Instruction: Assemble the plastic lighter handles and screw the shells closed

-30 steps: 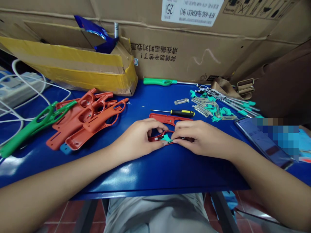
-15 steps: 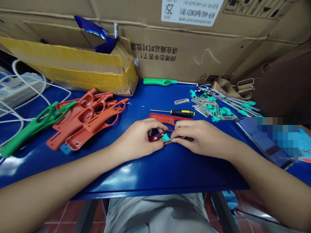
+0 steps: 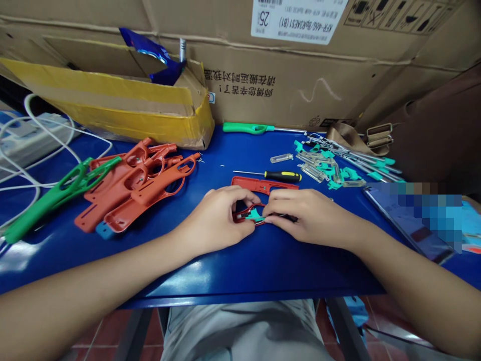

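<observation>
At frame centre, pinching red shell half with left hand and right hand, fingers closed; teal trigger seated, cover half unfitted behind.

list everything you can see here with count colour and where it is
held shell: 1, red, between both hands, table centre
teal part: 1, teal, in held shell
spare shell: 1, red, just behind the hands
screwdriver: 1, black and yellow, behind spare shell
shell pile: several, orange, left
green shells: about 2, green, far left
lighter: 1, green, back by the boxes
small parts: many, teal and metal, right
carton: 1, yellow-taped, back left
big box: 1, brown, back
phone: 1, dark, right edge
power strip: 1, white, with cables, far left
table: 1, blue
left hand: grips held shell
right hand: grips held shell, fingertips at teal part
</observation>
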Motion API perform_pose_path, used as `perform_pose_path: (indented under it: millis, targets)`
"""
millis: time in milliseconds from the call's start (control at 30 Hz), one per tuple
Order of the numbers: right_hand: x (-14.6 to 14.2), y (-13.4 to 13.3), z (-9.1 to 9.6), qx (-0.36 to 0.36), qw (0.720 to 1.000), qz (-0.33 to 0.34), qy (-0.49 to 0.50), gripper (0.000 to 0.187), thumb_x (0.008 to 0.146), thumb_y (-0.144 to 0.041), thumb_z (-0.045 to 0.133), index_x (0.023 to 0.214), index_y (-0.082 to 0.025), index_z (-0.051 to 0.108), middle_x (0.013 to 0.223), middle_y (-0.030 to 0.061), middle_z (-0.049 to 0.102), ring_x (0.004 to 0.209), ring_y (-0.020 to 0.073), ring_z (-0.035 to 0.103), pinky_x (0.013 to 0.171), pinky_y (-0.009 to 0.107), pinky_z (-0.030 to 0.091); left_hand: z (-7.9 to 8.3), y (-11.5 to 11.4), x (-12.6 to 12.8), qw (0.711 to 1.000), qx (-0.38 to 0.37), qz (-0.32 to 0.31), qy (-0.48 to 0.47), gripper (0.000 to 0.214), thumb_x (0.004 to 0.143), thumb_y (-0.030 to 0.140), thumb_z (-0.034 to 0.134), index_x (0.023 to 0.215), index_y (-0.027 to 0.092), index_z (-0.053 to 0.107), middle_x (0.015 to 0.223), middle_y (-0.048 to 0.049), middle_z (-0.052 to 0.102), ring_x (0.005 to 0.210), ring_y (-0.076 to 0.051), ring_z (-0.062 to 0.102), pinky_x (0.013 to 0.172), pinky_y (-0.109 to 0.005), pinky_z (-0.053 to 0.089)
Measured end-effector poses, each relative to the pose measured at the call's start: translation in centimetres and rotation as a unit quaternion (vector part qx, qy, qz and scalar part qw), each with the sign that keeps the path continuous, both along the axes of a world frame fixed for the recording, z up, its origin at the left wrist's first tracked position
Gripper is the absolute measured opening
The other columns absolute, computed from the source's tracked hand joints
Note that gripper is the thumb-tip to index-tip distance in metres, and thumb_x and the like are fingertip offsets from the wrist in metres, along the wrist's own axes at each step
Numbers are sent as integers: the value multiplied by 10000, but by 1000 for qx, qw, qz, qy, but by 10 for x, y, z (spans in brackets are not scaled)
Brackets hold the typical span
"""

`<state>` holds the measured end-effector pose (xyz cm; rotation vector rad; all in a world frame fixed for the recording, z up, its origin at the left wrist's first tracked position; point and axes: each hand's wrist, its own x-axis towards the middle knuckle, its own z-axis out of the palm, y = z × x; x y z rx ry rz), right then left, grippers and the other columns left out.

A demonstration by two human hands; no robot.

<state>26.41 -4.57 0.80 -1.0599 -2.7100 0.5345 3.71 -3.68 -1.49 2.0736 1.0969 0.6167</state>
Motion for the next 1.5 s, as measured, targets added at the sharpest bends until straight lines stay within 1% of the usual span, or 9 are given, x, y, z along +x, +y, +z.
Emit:
perform_pose_path:
  millis: [267,433,533,767,900,1000,1067,1267,1500]
  targets:
    - [0,1,-1,-7,1000,0,6,149,1012,-262,556,996,-208,693,992,17,686,863,152,651,719,275,433,1,0,-2,1000,12,-11,1,296,759,137,651,1034,212,731,987,9,741,738,-141,607,711,-292,488]
    - [-1,1,-2,-4,1000,0,2,158,1012,-266,553,987,-210,698,987,19,684,859,154,652,714,276,439,5,-2,-1,999,7,-13,52,377,763,146,627,1123,225,703,1077,-8,731,860,-191,631,744,-333,476]
    - [-3,0,-3,-4,1000,-1,4,156,1011,-264,555,985,-207,698,995,23,685,863,156,659,729,275,448,7,-4,-1,997,7,-7,73,390,775,165,607,1149,238,689,1072,-12,721,922,-217,631,765,-354,469]
    - [-3,-1,-4,2,1000,-10,10,149,1004,-262,561,981,-204,696,984,22,692,865,157,660,746,275,447,7,-6,0,997,26,-7,76,362,760,160,596,1101,240,684,991,-12,701,904,-221,636,729,-349,452]
    - [-2,0,-4,5,1000,-23,15,115,978,-212,570,957,-191,682,945,20,684,810,145,631,707,272,428,5,-4,-3,997,44,13,65,336,772,183,603,1094,238,684,1069,-8,715,954,-224,635,808,-377,453]
    - [-3,-1,-6,6,999,-33,23,102,964,-196,574,938,-183,672,922,21,675,781,140,608,686,271,415,3,-2,-3,994,58,40,81,307,789,231,614,1086,253,688,1112,1,718,1010,-244,617,880,-422,420]
    - [-4,-1,-7,5,999,-37,27,104,965,-199,571,936,-179,670,913,22,669,775,139,601,685,271,413,3,-2,-2,992,59,50,100,308,794,264,615,1093,272,691,1116,4,715,1017,-255,604,895,-448,389]
    - [-8,-2,-7,-3,999,-42,20,122,969,-209,563,928,-173,672,899,32,655,784,150,603,695,276,424,2,-3,3,990,39,67,114,297,784,260,591,1056,303,704,1078,18,717,966,-243,579,875,-444,341]
    - [-10,-4,-7,-5,999,-33,24,153,984,-216,543,915,-166,670,892,40,649,792,160,607,713,287,433,2,0,3,990,37,62,118,267,776,259,612,1025,294,702,1053,21,717,942,-237,565,854,-436,328]
